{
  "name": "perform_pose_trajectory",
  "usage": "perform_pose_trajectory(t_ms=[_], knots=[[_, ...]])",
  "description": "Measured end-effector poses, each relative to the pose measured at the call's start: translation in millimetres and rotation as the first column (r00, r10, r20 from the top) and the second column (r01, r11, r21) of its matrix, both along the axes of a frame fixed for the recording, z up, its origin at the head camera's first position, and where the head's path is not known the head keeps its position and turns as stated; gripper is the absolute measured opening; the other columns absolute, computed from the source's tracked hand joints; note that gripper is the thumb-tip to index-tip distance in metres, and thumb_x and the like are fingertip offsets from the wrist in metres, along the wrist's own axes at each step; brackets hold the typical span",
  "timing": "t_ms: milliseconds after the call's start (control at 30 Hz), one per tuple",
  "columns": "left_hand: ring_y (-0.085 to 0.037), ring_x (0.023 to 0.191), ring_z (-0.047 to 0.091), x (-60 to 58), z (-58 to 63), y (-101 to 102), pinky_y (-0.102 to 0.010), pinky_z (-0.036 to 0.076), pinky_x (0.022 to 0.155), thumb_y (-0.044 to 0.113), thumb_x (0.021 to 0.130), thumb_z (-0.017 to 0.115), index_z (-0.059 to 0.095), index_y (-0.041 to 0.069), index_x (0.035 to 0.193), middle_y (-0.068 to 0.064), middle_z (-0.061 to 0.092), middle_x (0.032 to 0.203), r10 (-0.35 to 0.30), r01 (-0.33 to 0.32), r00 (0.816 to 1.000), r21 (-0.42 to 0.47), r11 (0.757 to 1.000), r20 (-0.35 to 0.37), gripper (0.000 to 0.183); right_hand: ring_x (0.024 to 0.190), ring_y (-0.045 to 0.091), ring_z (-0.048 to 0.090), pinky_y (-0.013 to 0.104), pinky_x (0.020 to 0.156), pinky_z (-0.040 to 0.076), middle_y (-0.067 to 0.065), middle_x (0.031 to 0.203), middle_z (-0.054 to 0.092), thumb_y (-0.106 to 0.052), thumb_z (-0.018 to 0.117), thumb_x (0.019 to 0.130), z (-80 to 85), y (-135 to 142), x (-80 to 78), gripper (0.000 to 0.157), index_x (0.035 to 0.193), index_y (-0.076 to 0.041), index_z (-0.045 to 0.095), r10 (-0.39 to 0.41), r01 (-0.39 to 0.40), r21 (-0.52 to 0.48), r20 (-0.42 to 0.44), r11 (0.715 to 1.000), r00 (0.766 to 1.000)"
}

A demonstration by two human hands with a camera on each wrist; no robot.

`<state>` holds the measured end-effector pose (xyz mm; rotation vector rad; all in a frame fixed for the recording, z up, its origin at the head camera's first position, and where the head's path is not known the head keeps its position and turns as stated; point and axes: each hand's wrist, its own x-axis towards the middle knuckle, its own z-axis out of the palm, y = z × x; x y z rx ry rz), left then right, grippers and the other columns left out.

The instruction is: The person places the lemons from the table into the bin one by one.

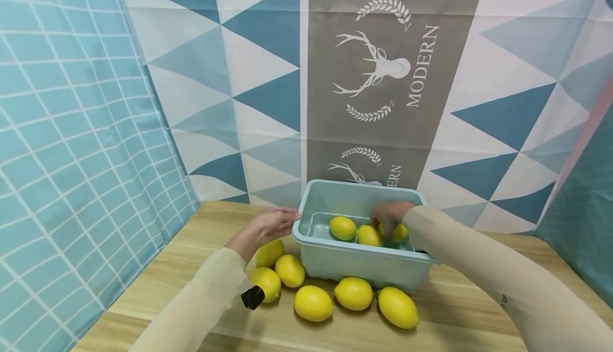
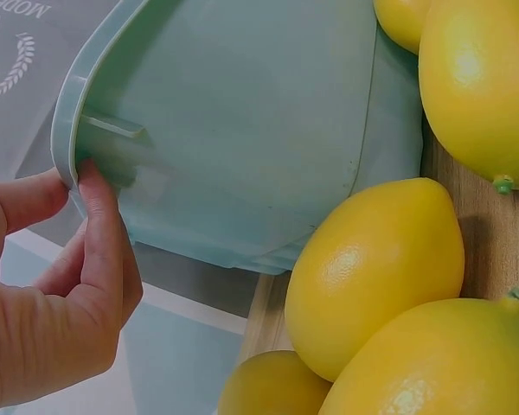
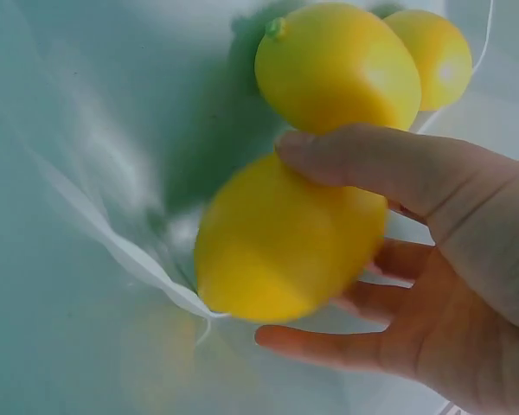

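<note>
A light blue-green plastic bin stands on the table with three yellow lemons inside. My left hand pinches the bin's left rim between thumb and fingers. Inside the bin, my right hand holds a lemon near the right end, thumb on one side and fingers round the other. Two more lemons, one at the left and one in the middle, lie beside it on the bin's floor. In the head view, my right hand partly covers the held lemon.
Several lemons lie outside the bin: a cluster with one lemon by its left end, and a row along its front, including one at the right. The wooden table meets a patterned curtain behind the bin.
</note>
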<state>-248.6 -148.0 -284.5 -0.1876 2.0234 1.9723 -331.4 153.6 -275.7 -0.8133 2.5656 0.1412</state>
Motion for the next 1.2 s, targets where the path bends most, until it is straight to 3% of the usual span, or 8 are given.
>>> perform_pose_trajectory(t_ms=[333,533,633,1000,1200], knots=[[-0.008,0.087,0.066,2.3,-0.8,0.9,-0.026,0.058,0.088,0.013,0.096,0.057,0.051,-0.005,0.134,-0.022,0.056,0.134,-0.006,0.006,1.0,-0.003,1.0,-0.009,0.042,0.073,0.014,0.05,0.021,0.063,0.048,0.0,0.086,0.06,-0.002,0.081,0.067,10.1,1.1,1.4,0.038,0.099,-0.009,0.063,-0.007,0.007,0.007,0.003,1.0,1.0],[-0.009,0.087,0.066,0.6,1.3,-1.4,-0.025,0.058,0.088,0.012,0.096,0.057,0.051,-0.005,0.134,-0.021,0.056,0.133,0.001,-0.001,1.0,-0.003,1.0,-0.016,0.042,0.085,0.019,0.053,0.041,0.075,0.056,0.004,0.099,0.06,-0.018,0.082,0.073,25.3,-1.3,-3.1,0.042,0.11,-0.013,0.063,-0.112,0.112,0.01,0.045,0.994,0.993],[-0.012,0.091,0.066,0.1,2.3,-1.6,-0.024,0.058,0.085,0.012,0.096,0.058,0.053,-0.004,0.132,-0.021,0.057,0.133,0.015,-0.015,1.0,-0.002,1.0,-0.009,0.04,0.086,0.019,0.054,0.043,0.076,0.056,0.004,0.098,0.06,-0.021,0.082,0.074,30.9,-1.0,-3.5,0.044,0.113,-0.013,0.063,-0.148,0.15,-0.02,0.095,0.988,0.984],[-0.012,0.091,0.066,1.0,-1.4,-0.6,-0.024,0.058,0.085,0.012,0.096,0.057,0.052,-0.004,0.133,-0.022,0.055,0.135,-0.001,0.001,1.0,0.006,1.0,0.006,0.041,0.09,0.017,0.057,0.03,0.079,0.056,0.007,0.106,0.064,-0.026,0.08,0.077,43.7,5.5,0.9,0.046,0.117,-0.011,0.062,-0.05,0.053,-0.021,0.109,0.998,0.993],[-0.016,0.101,0.065,-0.9,0.6,-1.3,-0.027,0.055,0.094,0.013,0.097,0.056,0.049,-0.005,0.136,-0.02,0.054,0.136,-0.031,0.031,1.0,0.002,1.0,0.0,0.044,0.094,0.017,0.058,0.034,0.087,0.056,0.011,0.113,0.066,-0.03,0.081,0.077,50.8,8.5,2.2,0.044,0.114,-0.013,0.064,-0.012,0.013,-0.018,0.093,1.0,0.996]])
